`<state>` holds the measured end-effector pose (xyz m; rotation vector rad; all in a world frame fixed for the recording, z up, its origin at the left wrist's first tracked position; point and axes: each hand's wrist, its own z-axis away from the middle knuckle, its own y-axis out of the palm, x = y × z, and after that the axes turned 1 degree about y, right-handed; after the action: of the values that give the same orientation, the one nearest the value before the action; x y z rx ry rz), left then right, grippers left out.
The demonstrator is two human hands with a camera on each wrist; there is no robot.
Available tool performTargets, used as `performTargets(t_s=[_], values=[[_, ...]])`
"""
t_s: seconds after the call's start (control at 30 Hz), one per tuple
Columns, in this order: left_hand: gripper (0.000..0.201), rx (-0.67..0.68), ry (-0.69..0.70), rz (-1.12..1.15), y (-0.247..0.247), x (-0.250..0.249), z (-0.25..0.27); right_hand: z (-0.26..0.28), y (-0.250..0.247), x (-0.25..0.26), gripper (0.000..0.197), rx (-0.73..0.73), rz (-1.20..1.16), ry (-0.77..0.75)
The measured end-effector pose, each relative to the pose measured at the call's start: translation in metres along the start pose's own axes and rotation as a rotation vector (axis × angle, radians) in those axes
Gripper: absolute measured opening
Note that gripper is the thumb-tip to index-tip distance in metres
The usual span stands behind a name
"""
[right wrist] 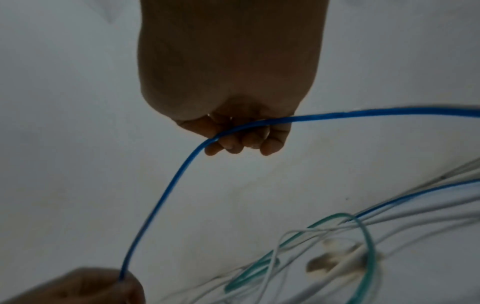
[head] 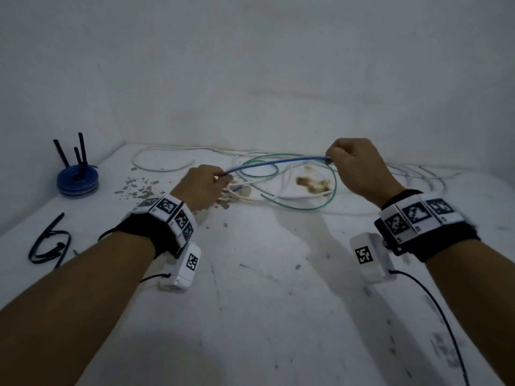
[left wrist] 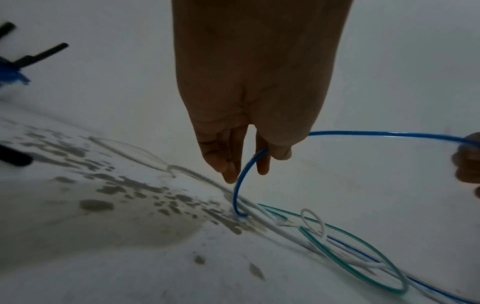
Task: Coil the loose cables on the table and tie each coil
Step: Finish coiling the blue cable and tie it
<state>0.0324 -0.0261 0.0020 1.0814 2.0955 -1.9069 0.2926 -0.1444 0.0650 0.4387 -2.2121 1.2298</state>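
Observation:
A loose blue cable (head: 278,162) is stretched in the air between my two hands above the white table (head: 264,288). My left hand (head: 207,185) pinches one part of it; in the left wrist view the blue cable (left wrist: 240,181) drops from the fingers (left wrist: 228,164) to the table. My right hand (head: 354,165) grips the cable further right, with fingers (right wrist: 233,142) curled round the blue cable (right wrist: 166,195). Beneath lie a green cable (head: 306,208) in loops and several white cables (head: 164,169), tangled together.
A tied blue coil (head: 77,182) with black ties (head: 80,149) sticking up sits at the far left. Loose black ties (head: 48,243) lie at the left edge. Brown stains (head: 312,185) and grey flecks (head: 139,188) mark the table. Walls close the back and left.

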Motion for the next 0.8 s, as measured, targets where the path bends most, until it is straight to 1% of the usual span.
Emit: performTargets(t_s=[0.03,0.1,0.17,0.2,0.3,0.37,0.4,0.43,0.47,0.53,0.6,0.67,0.7,0.73,0.77,0.8], values=[[0.034,-0.035,0.018,0.034,-0.002,-0.005,0.002,0.002,-0.002,-0.003,0.024,-0.010,0.061,0.012],[0.038,-0.131,0.006,0.128,-0.003,-0.019,0.007,0.009,-0.002,-0.005,0.025,0.006,0.160,0.023],[0.039,-0.233,-0.039,0.265,-0.005,-0.033,0.009,0.019,0.004,-0.002,0.026,0.066,0.144,0.018],[0.038,-0.246,-0.085,0.366,-0.006,-0.041,0.010,0.024,0.007,0.001,0.026,0.098,0.100,0.008],[0.035,-0.161,-0.273,0.711,-0.008,-0.063,0.018,0.038,0.022,0.007,0.034,0.135,0.025,-0.078],[0.032,-0.105,-0.387,0.937,-0.007,-0.074,0.026,0.045,0.030,0.009,0.037,0.144,-0.050,-0.070],[0.030,-0.080,-0.424,1.031,-0.006,-0.077,0.030,0.048,0.034,0.010,0.043,0.134,-0.117,-0.047],[0.028,-0.053,-0.446,1.119,-0.003,-0.079,0.033,0.051,0.038,0.011,0.047,0.116,-0.205,-0.030],[0.026,-0.029,-0.461,1.211,0.000,-0.080,0.036,0.053,0.040,0.012,0.046,0.090,-0.301,-0.022],[0.023,0.015,-0.486,1.381,0.005,-0.084,0.041,0.056,0.044,0.013,0.038,0.016,-0.498,0.000],[0.024,0.072,-0.504,1.511,0.009,-0.088,0.044,0.054,0.046,0.016,0.037,-0.081,-0.672,0.071],[0.025,0.180,-0.476,1.544,0.013,-0.095,0.046,0.051,0.046,0.022,0.033,-0.171,-0.803,0.150],[0.024,0.240,-0.438,1.479,0.015,-0.097,0.046,0.049,0.046,0.025,0.028,-0.211,-0.836,0.178],[0.023,0.282,-0.392,1.358,0.017,-0.099,0.047,0.045,0.045,0.027,0.024,-0.244,-0.849,0.195],[0.019,0.290,-0.338,1.221,0.018,-0.100,0.047,0.042,0.044,0.027,0.022,-0.269,-0.850,0.197],[0.017,0.262,-0.282,1.125,0.019,-0.100,0.046,0.039,0.043,0.026,0.022,-0.286,-0.829,0.186]])
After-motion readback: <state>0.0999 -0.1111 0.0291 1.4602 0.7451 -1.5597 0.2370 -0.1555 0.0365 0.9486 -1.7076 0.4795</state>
